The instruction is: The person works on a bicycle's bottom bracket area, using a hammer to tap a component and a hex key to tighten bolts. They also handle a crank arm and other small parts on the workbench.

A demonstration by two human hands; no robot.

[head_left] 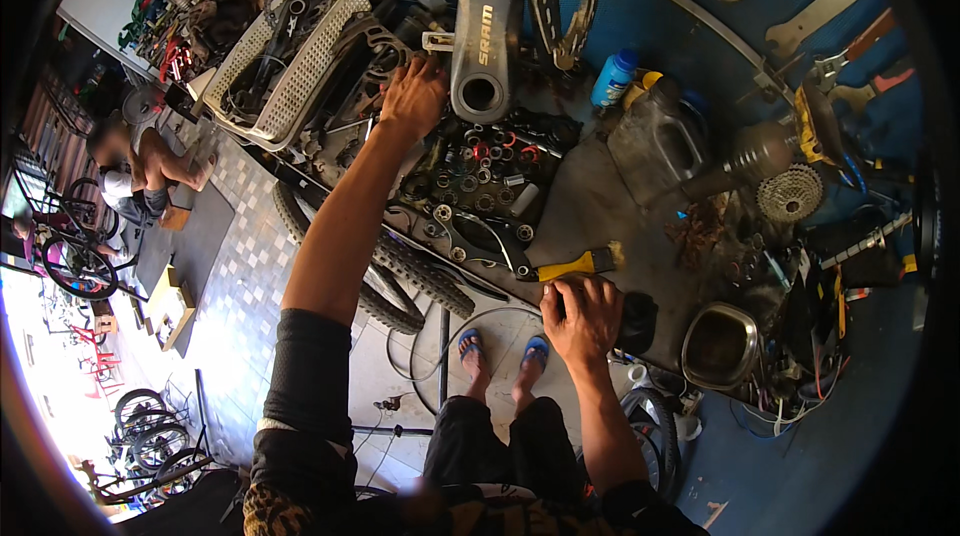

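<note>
My left hand [415, 96] reaches to the back of the cluttered workbench, palm down, its fingers stretched out among metal parts. It lies just left of a large dark crank arm [483, 56] and I see nothing held in it. At the bench's front edge rests my right hand [582, 321], fingers slightly bent and apart, beside a yellow-handled brush [575, 264]. Between the hands is a dark patch with several small rings and bolts [485, 161]. A smaller crank arm [462, 236] lies in front of them.
A white perforated basket [290, 76] of parts stands at the back left. On the right are a blue bottle [613, 79], a dark jug [660, 136], a cassette [790, 192] and a metal tray [720, 346]. Bicycle tyres [400, 276] hug the front edge. Another person [150, 171] sits far left.
</note>
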